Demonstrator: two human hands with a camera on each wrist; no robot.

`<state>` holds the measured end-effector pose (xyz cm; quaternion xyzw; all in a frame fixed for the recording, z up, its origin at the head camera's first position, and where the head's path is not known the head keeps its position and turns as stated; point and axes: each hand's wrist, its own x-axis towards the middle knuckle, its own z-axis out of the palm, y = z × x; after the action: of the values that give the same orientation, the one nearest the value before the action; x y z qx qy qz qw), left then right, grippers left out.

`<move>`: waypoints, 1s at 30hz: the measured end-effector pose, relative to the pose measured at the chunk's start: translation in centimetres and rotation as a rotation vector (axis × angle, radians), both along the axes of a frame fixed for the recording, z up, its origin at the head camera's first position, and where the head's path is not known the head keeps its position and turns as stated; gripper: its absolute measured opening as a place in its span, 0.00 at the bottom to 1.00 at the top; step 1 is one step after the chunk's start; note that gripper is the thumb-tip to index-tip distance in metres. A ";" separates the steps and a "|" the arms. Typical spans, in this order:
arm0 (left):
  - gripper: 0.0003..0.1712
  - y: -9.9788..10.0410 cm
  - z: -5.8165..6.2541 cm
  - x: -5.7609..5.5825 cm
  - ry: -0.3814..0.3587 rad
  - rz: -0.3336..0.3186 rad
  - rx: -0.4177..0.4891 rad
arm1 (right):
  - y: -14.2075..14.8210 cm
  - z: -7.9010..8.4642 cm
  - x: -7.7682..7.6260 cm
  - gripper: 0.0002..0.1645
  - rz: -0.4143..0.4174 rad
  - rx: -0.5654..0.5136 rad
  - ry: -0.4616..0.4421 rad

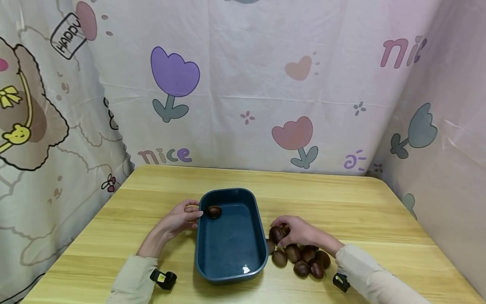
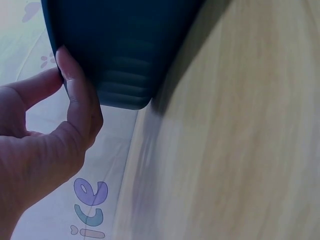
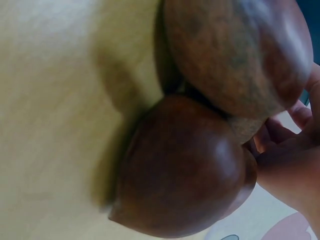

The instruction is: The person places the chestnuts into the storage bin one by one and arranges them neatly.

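Observation:
A deep blue rectangular tray point(image 1: 231, 249) stands on the table with one brown chestnut point(image 1: 214, 212) inside, near its far left side. My left hand point(image 1: 181, 220) pinches the tray's left rim between thumb and fingers; the left wrist view shows that hand point(image 2: 65, 115) against the tray's outer wall point(image 2: 125, 55). To the right of the tray lies a pile of several chestnuts point(image 1: 301, 268). At the pile's far end my right hand point(image 1: 298, 230) has its fingers curled round a chestnut point(image 1: 276, 234). Close up in the right wrist view, large chestnuts point(image 3: 180, 170) partly hide the right hand point(image 3: 290, 155).
The wooden table point(image 1: 334, 198) reaches back to a printed curtain point(image 1: 243, 84), which also hangs at both sides. A chestnut from the pile sits close against the tray's right wall. Small black devices point(image 1: 164, 279) are strapped at both wrists.

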<state>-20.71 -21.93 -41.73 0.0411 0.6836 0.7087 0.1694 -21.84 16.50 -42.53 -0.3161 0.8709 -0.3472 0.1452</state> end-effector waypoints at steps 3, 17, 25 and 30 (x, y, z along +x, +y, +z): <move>0.27 -0.1 -0.1 0.0 0.000 0.000 0.006 | -0.1 0.0 0.0 0.29 0.002 0.011 0.023; 0.28 -0.2 -0.6 -0.1 0.000 -0.006 0.013 | -0.4 -0.1 -0.3 0.28 -0.024 0.019 0.099; 0.27 -0.2 -0.5 -0.1 0.002 0.000 0.006 | -0.1 0.9 -0.9 0.29 -0.043 -0.029 0.096; 0.28 -0.2 -0.4 0.0 0.006 -0.006 0.011 | -0.5 1.8 -1.5 0.30 -0.095 -0.070 0.055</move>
<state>-20.70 -22.14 -42.15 0.0464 0.6802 0.7117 0.1694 -23.32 16.04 -40.75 -0.2889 0.8758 -0.3752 0.0933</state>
